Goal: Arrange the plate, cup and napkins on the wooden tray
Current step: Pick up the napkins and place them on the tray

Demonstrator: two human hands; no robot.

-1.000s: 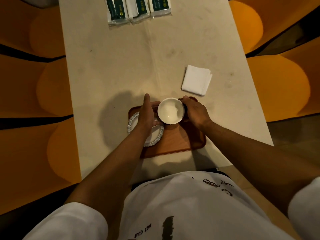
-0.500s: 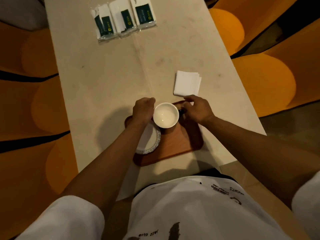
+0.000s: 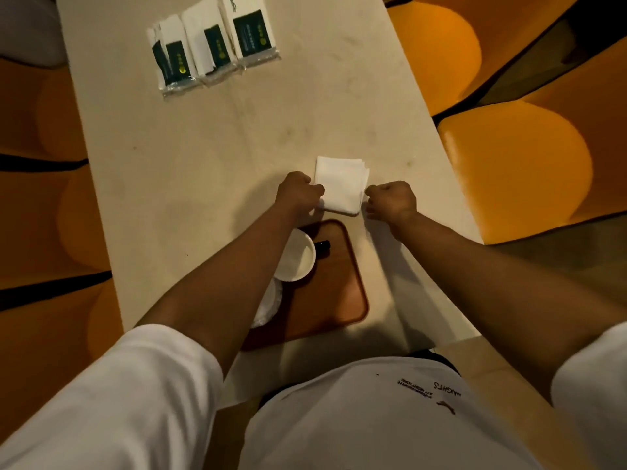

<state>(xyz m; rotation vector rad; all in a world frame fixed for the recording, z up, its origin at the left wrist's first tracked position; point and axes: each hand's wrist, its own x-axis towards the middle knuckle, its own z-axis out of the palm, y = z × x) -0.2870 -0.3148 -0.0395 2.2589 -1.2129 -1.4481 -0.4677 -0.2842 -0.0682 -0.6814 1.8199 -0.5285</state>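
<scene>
A: How many trays are seen?
B: One wooden tray (image 3: 334, 293) is counted at the near end of the desk (image 3: 210, 157).
A: And crockery?
B: One cup (image 3: 297, 257) and one plate (image 3: 269, 305), largely hidden by an arm, are counted.
A: Napkins?
B: One stack of napkins (image 3: 341, 184) is seen; its sheets cannot be counted.
A: Anything else?
B: Three sealed packets (image 3: 215, 45) are counted at the far end, and two hands.

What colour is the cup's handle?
Black; the cup itself is white inside, seen in the head view.
</scene>
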